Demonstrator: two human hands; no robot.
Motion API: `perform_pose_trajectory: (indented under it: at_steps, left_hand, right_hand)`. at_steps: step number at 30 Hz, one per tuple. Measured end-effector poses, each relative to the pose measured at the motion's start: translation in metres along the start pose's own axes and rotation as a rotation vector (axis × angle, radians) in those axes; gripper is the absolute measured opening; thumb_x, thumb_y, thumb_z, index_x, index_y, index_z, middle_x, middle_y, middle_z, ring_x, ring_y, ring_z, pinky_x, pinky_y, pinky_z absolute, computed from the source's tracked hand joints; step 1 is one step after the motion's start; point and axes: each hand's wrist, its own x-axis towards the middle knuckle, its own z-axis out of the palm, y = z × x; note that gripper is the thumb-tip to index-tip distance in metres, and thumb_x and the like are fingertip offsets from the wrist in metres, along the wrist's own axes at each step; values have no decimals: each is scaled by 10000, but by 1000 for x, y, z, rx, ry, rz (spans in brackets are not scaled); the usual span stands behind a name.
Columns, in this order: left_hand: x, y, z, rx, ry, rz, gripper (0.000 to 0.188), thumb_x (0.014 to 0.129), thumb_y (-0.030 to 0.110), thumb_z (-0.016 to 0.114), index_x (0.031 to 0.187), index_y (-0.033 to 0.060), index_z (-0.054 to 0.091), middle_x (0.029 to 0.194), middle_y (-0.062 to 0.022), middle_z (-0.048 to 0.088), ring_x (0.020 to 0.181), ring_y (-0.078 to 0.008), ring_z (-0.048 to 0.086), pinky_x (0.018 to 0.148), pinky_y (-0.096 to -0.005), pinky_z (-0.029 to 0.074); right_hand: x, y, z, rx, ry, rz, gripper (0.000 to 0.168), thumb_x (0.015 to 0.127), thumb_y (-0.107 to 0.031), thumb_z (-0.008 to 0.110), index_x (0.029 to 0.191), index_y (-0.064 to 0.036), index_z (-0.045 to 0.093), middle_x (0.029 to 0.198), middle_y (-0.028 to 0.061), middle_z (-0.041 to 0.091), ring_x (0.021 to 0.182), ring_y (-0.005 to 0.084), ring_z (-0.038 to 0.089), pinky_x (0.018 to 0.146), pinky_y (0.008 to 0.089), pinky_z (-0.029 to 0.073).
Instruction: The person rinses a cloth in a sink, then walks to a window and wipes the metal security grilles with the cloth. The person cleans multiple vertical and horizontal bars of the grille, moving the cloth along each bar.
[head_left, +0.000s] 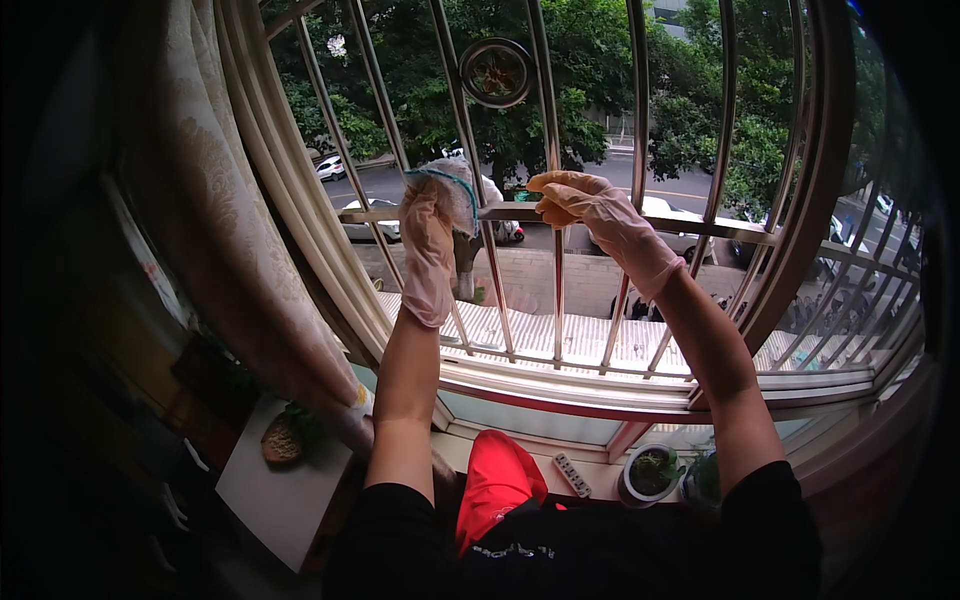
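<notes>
Thin, pale gloves cover both of my hands in front of a barred window. My left hand (429, 244) is closed on a light cloth with a teal edge (456, 191), held at the crossbar and an upright of the metal window grille (559, 296). To its right, my right hand (581, 206) is at the crossbar by another upright, its fingers curled; whether they touch the bar is hard to tell. Nothing shows between those fingers. A round metal ornament (496, 73) sits between two uprights above my hands.
A patterned curtain (225, 225) hangs at the left. Below the window are a power strip (571, 475) and a potted plant (649, 474) on the sill. A white tabletop (289, 487) stands lower left. Outside are a corrugated roof (592, 341), parked cars and trees.
</notes>
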Motion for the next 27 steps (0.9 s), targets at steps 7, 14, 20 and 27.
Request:
perform_pose_trajectory:
  at_steps: [7, 14, 20, 27]
  left_hand:
    - [-45, 74, 75, -177, -262, -361, 340, 945, 229, 520, 1232, 46, 511, 1182, -106, 596, 1041, -223, 603, 930, -350, 499]
    - [-47, 73, 89, -55, -368, -456, 548, 948, 359, 529, 1394, 74, 388, 1340, -97, 502, 1184, -220, 531, 1031, -374, 422]
    - [-48, 67, 103, 17, -387, -498, 577, 942, 382, 533, 1403, 72, 374, 1360, -93, 485, 1213, -217, 506, 1047, -379, 400]
    - [-54, 63, 139, 81, -413, -423, 612, 935, 407, 538, 1413, 70, 358, 1383, -87, 465, 1247, -213, 478, 1066, -385, 373]
  right_hand:
    - [-9, -4, 17, 252, -61, -83, 433, 964, -352, 527, 1239, -19, 552, 902, 84, 655, 812, 149, 653, 739, 285, 545]
    - [-24, 16, 35, 516, -52, -82, 505, 952, -383, 537, 1307, -33, 465, 960, 88, 653, 801, 158, 661, 693, 304, 553]
    - [-45, 64, 26, 614, 165, 31, 295, 940, -334, 570, 1035, -57, 605, 753, 23, 605, 642, 129, 582, 652, 270, 504]
    - [-42, 75, 42, 501, -22, -13, 408, 924, -340, 594, 1186, -50, 479, 982, 62, 543, 867, 178, 540, 794, 318, 467]
